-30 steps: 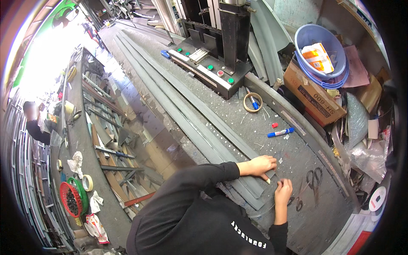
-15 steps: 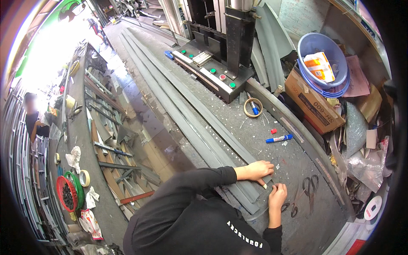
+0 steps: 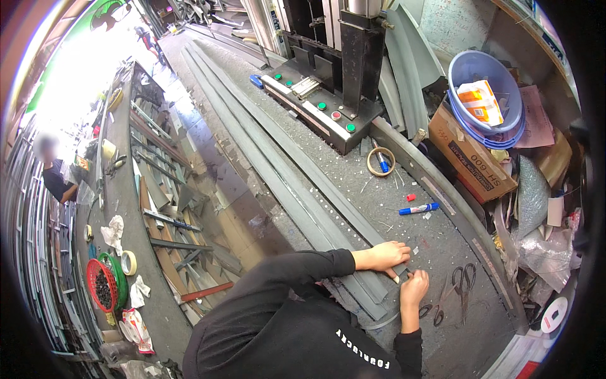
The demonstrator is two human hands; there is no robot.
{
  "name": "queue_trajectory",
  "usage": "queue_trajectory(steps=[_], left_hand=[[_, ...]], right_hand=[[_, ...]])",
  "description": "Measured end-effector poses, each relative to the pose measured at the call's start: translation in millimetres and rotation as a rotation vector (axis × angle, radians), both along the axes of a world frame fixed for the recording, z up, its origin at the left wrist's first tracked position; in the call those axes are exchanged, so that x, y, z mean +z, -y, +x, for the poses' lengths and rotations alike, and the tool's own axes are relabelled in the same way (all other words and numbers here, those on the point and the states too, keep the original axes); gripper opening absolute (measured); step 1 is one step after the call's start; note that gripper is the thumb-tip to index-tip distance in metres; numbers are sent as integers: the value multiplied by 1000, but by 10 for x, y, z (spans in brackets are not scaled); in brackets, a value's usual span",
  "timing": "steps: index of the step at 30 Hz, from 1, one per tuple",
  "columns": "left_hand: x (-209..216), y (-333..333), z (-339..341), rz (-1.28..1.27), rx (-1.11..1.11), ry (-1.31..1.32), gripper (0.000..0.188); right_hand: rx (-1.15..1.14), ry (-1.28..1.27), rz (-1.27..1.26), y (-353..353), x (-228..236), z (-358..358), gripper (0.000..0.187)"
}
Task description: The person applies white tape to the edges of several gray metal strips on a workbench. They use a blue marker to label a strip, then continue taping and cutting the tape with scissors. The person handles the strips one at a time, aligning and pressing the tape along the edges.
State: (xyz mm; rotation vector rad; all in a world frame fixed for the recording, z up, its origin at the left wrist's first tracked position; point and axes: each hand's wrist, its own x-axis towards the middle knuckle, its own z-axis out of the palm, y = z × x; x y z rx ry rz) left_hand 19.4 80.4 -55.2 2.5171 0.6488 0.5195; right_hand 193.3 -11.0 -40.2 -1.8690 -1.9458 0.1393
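Long grey strips (image 3: 303, 218) lie side by side along the bench. My left hand (image 3: 384, 256) is closed over the near end of the rightmost strip, its thumb pressed down by the tip. Just beside that end is my right hand (image 3: 413, 292), with fingers pinched together. Something small and dark shows by its fingertips, too small to make out. A thin pale band (image 3: 382, 324) curves on the bench left of my right wrist. To the right of this hand lie a pair of black scissors (image 3: 465, 284) and a second, smaller pair (image 3: 437, 314).
A blue marker (image 3: 418, 208), its red cap (image 3: 411, 198) and a tape roll (image 3: 381, 162) lie ahead. A black machine with buttons (image 3: 322, 107) stands beyond. Blue basins (image 3: 486, 95) rest on a cardboard box (image 3: 470, 158) at right. Another person (image 3: 57, 177) stands far left.
The view has shifted slightly. My right hand stays close to the strip end, and a small dark piece now shows at its fingertips. My left hand keeps its hold. The other person's arm has lowered.
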Motion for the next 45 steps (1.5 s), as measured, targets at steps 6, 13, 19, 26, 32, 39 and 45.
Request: queue_trajectory(steps=[6,13,19,26,32,39,45], left_hand=[[-17,-13,11,-1,-17,50,61],[-28,-6,5,37,-2,10,62],[-40,5,8,-4,-19,49,62],[-19,-2,-2,18,-5,67,64],[-9,-16,2,21,-5,91,62],[-11,-21,-19,79,-8,71,62],[6,-26,-30,33,-14,61,61]], right_hand=[[1,-24,-42,24,-25,12,5],[35,-24,-45,-23,-51,-11,5],[62,-72,-72,10,-5,37,8],[86,27,5,-116,-9,14,9],[72,-30,-109,-166,-34,-39,11],[128,-91,-119,-65,32,50,10],[108,-154,-153,-63,20,99,11]])
